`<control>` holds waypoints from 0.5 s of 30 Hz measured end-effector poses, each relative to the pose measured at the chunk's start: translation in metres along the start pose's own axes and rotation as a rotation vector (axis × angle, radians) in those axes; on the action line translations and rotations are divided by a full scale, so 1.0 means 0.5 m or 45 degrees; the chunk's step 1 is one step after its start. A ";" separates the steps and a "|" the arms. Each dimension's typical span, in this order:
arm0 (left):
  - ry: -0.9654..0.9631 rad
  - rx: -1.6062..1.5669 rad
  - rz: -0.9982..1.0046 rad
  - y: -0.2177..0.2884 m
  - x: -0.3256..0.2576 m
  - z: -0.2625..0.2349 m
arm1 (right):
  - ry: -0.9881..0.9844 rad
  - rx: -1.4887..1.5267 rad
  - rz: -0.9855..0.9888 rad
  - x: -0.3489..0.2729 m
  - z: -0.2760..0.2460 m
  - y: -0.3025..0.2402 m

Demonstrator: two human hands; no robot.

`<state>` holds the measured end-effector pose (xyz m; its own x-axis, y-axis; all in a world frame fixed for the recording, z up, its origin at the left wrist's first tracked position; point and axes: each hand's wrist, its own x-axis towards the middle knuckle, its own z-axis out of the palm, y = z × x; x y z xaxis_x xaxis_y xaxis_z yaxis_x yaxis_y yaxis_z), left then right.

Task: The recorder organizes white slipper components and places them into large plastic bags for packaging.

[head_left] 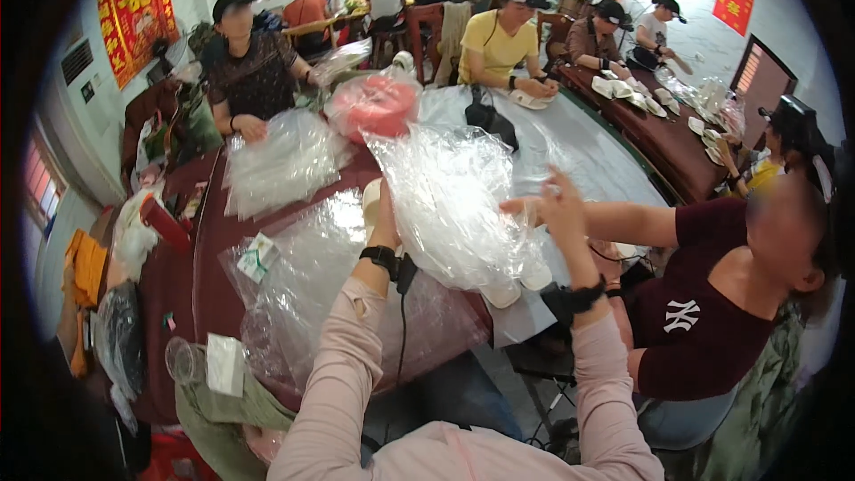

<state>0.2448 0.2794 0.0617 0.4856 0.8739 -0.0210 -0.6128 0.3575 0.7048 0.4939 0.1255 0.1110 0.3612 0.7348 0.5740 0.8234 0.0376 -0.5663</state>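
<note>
In front of me is a bunch of clear plastic bags [450,196], bulky and shiny. My left hand [386,218] is closed at its left edge; the bags hide part of the fingers. To the right of the bags my right hand [565,214] is raised, somewhat blurred, its fingers stretched upward and nothing visible in them. A co-worker's hand [524,207] reaches in from the right, between the bags and my right hand. White slippers [501,295] peek out below the bags. Another pale slipper [371,199] shows beside my left hand.
Flat plastic sheets [307,276] cover the dark red table [214,276] near me. Across it, a person handles more clear bags [285,165] beside a bagged pink bundle [378,105]. A white box [224,363] and clear cup [184,361] stand at the left. Several people work farther back.
</note>
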 end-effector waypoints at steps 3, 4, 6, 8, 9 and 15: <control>-0.101 0.006 -0.192 -0.037 0.036 -0.129 | -0.216 -0.414 -0.422 -0.026 0.164 0.013; -0.256 0.000 -0.250 -0.055 0.041 -0.165 | -0.346 -0.480 -0.352 -0.051 0.220 0.004; -0.158 0.124 -0.247 -0.059 0.031 -0.200 | -0.487 -0.526 -0.292 -0.088 0.283 -0.025; -0.085 0.253 -0.251 -0.037 0.009 -0.201 | -0.752 -0.572 -0.143 -0.108 0.297 -0.051; -0.114 0.026 -0.331 -0.018 -0.006 -0.187 | -0.748 -0.574 -0.133 -0.115 0.298 -0.041; -0.079 0.271 -0.429 0.013 -0.049 -0.151 | -0.803 -0.695 -0.085 -0.156 0.309 -0.077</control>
<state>0.1821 0.2852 0.0133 0.6779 0.6955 -0.2381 -0.2729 0.5388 0.7970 0.3664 0.1713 -0.0034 0.1251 0.9900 0.0654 0.9893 -0.1195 -0.0840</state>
